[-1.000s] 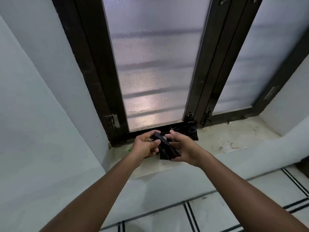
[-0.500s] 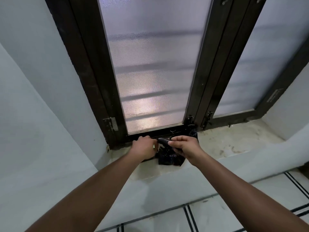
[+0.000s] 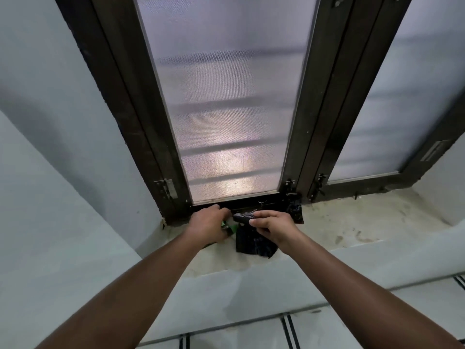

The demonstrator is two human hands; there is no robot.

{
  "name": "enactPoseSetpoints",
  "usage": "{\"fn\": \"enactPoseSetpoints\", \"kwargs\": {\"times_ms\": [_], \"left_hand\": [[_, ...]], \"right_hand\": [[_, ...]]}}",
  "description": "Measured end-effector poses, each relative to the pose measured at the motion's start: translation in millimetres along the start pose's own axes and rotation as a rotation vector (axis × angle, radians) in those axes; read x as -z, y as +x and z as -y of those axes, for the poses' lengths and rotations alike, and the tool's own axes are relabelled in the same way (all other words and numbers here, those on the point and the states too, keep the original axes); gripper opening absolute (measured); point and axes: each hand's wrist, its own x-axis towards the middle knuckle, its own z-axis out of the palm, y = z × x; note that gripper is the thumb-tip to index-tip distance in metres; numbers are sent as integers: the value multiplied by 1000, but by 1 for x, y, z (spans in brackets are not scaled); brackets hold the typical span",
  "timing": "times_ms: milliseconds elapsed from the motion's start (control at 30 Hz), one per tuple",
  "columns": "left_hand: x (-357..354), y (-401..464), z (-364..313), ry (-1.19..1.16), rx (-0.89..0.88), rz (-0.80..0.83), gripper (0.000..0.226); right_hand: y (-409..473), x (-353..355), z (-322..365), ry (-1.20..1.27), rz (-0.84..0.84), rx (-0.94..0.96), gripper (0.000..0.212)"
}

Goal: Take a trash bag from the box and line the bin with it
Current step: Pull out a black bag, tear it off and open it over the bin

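A black folded trash bag (image 3: 254, 244) hangs from my right hand (image 3: 273, 229), which pinches its top over the window sill. My left hand (image 3: 208, 225) rests curled on a green and black box (image 3: 230, 226) on the sill; most of the box is hidden under the hand. A roll end of black bag (image 3: 242, 217) shows between the two hands. The bin is not in view.
The pale stained window sill (image 3: 352, 230) runs to the right under a dark-framed frosted window (image 3: 226, 109). Another black piece (image 3: 294, 210) lies against the frame by the latch. White walls stand on both sides, and tiled floor (image 3: 226, 336) lies below.
Both hands have dropped to the sill. The left hand let go of the bag and settled on the box; the bag has unfolded downward from the right hand.
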Motion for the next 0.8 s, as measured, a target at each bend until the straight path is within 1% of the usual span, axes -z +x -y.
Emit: {"fn": "enactPoseSetpoints", "kwargs": {"times_ms": [67, 167, 233, 367, 433, 467, 533, 567, 633, 667, 733, 800], "left_hand": [[4, -9, 7, -134, 69, -103, 46], [10, -23, 14, -313, 118, -275, 49], [12, -31, 16, -450, 141, -369, 43], [12, -39, 12, -792, 195, -433, 30], [12, -41, 5, -1046, 292, -470, 12], [13, -42, 2, -1156, 350, -479, 7], [9, -42, -1, -1245, 432, -512, 14], [7, -43, -2, -1268, 455, -526, 14], [3, -45, -4, -1355, 481, -526, 4], [2, -46, -6, -1392, 488, -506, 6], [-2, -50, -8, -1390, 478, -468, 26], [-5, -53, -7, -1358, 449, -438, 41]], "right_hand": [[0, -1, 6, 11, 18, 14, 29], [-4, -3, 19, 20, 52, 63, 30], [-8, -6, 31, 1, 65, 103, 29], [-17, -13, 56, -141, 74, 223, 28], [-23, -18, 67, -278, 46, 311, 28], [-26, -21, 72, -357, 38, 352, 27], [-30, -28, 80, -517, 40, 422, 27], [-32, -30, 83, -579, 49, 446, 26], [-33, -35, 87, -648, 82, 451, 26], [-33, -38, 88, -673, 99, 443, 25], [-33, -41, 90, -746, 125, 441, 26], [-33, -43, 92, -852, 166, 472, 27]]}}
